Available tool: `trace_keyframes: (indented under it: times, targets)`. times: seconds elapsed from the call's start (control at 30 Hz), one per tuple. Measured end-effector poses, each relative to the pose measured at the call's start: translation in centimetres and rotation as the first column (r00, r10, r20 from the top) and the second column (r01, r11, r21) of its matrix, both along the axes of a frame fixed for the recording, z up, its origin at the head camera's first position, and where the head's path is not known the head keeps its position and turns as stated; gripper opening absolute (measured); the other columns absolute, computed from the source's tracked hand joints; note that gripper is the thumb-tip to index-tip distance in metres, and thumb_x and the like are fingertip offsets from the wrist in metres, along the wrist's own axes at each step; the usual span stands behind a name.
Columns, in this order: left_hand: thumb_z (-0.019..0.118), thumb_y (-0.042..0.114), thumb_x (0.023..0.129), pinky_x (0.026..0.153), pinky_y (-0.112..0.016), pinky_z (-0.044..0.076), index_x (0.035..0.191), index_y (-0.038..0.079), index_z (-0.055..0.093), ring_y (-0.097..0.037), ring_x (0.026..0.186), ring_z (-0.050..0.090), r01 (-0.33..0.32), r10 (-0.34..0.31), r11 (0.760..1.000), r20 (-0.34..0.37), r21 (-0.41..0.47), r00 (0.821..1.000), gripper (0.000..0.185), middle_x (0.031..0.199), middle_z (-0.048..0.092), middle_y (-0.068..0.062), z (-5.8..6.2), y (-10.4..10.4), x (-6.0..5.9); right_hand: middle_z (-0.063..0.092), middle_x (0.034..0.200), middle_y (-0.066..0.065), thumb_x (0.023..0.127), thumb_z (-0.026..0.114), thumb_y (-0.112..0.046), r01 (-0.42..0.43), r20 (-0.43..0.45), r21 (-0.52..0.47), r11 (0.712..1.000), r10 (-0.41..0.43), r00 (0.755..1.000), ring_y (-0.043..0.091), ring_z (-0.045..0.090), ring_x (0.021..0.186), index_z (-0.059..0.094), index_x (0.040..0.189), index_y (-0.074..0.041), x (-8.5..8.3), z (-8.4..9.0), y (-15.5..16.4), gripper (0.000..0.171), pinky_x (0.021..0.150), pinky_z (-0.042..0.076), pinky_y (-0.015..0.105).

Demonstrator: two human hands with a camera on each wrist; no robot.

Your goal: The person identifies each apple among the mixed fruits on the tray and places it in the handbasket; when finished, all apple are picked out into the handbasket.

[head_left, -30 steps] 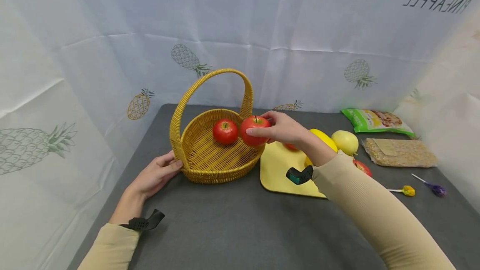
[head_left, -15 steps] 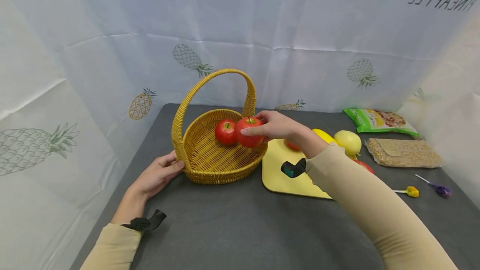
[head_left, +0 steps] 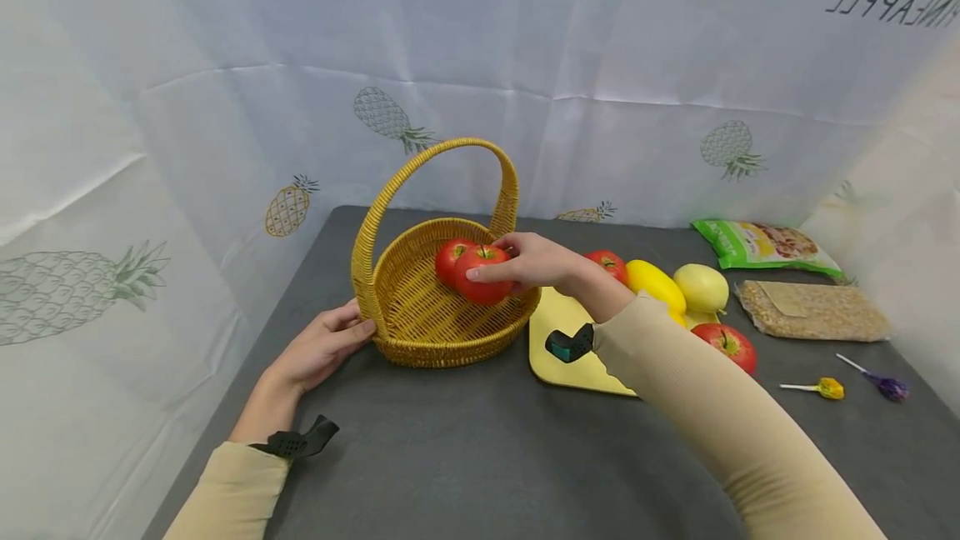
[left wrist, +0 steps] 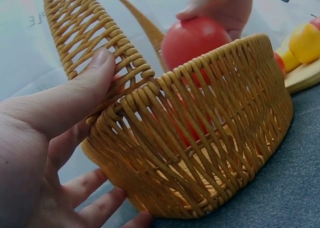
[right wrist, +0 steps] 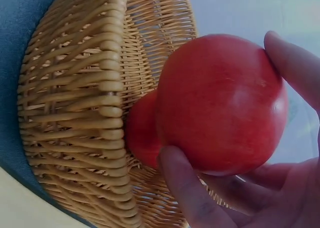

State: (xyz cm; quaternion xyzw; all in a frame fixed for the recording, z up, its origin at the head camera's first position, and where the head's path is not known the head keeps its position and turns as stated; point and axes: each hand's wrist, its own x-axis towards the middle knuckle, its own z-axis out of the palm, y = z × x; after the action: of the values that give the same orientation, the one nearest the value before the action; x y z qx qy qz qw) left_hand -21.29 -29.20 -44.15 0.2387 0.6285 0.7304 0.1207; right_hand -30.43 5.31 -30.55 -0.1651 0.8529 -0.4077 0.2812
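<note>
A yellow wicker basket (head_left: 456,352) with a tall arched handle stands on the dark table. My left hand (head_left: 322,346) holds its left side; in the left wrist view the thumb (left wrist: 95,72) lies on the handle's base and the fingers are against the outer wall. My right hand (head_left: 536,263) grips a red apple (head_left: 483,277) over the basket's right half, above the rim in the left wrist view. Behind that apple, a second red apple (head_left: 447,260) lies inside the basket, partly hidden. The right wrist view shows fingers and thumb around the held apple (right wrist: 222,105).
Right of the basket is a yellow board (head_left: 558,357) with a red apple (head_left: 606,265), yellow fruit (head_left: 656,286) and a pale round fruit (head_left: 701,288). Another apple (head_left: 726,346), two lollipops (head_left: 830,388), a green packet (head_left: 768,247) and a grain bag (head_left: 813,311) lie further right.
My right hand has moved left and slightly down with the apple, bringing it in front of the apple in the basket. The left hand keeps its hold on the basket.
</note>
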Motion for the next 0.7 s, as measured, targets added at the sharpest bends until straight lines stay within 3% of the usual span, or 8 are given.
trace_keyframes:
  times: [0.1, 0.3, 0.6, 0.7]
  targets:
    - [0.053, 0.004, 0.107, 0.109, -0.027, 0.042, 0.141, 0.01, 0.063, -0.021, 0.147, 0.034, -0.01, 0.01, 1.0, 0.014, -0.012, 1.0, 0.036, 0.161, 0.034, -0.012, 0.0, 0.1, 0.0, 0.056, 0.131, 0.01, 0.088, 0.079, -0.048, -0.026, 0.0, 0.013, 1.0, 0.026, 1.0, 0.027, 0.061, 0.112, 0.048, 0.142, -0.01, -0.3, 0.1, -0.4, 0.073, 0.087, 0.057, 0.04]
    - [0.053, 0.005, 0.107, 0.109, -0.027, 0.042, 0.141, 0.008, 0.063, -0.024, 0.149, 0.031, -0.017, 0.017, 1.0, 0.028, -0.014, 0.999, 0.035, 0.163, 0.026, -0.02, 0.0, 0.1, -0.1, 0.058, 0.129, 0.009, 0.088, 0.079, -0.047, -0.048, 0.008, 0.007, 0.999, 0.048, 0.999, 0.026, 0.06, 0.115, 0.051, 0.138, -0.01, -0.9, 0.3, -1.3, 0.067, 0.095, 0.055, 0.048]
    - [0.051, 0.003, 0.108, 0.109, -0.026, 0.042, 0.139, 0.012, 0.065, -0.018, 0.147, 0.034, 0.005, -0.006, 1.0, 0.002, 0.007, 1.0, 0.035, 0.158, 0.039, -0.001, 0.0, 0.0, -0.1, 0.057, 0.131, 0.008, 0.087, 0.081, -0.048, -0.003, 0.061, -0.039, 0.999, 0.006, 0.998, 0.025, 0.06, 0.116, 0.048, 0.145, -0.009, -1.8, 0.5, -2.5, 0.078, 0.094, 0.056, 0.044]
    - [0.052, 0.004, 0.108, 0.109, -0.026, 0.042, 0.139, 0.012, 0.065, -0.018, 0.147, 0.033, 0.004, -0.004, 1.0, -0.001, 0.007, 1.0, 0.035, 0.159, 0.038, -0.004, 0.0, 0.0, -0.1, 0.056, 0.132, 0.009, 0.087, 0.082, -0.046, -0.006, 0.064, -0.049, 0.999, 0.009, 0.998, 0.025, 0.059, 0.117, 0.047, 0.146, -0.008, -2.1, 0.7, -2.9, 0.078, 0.096, 0.055, 0.046]
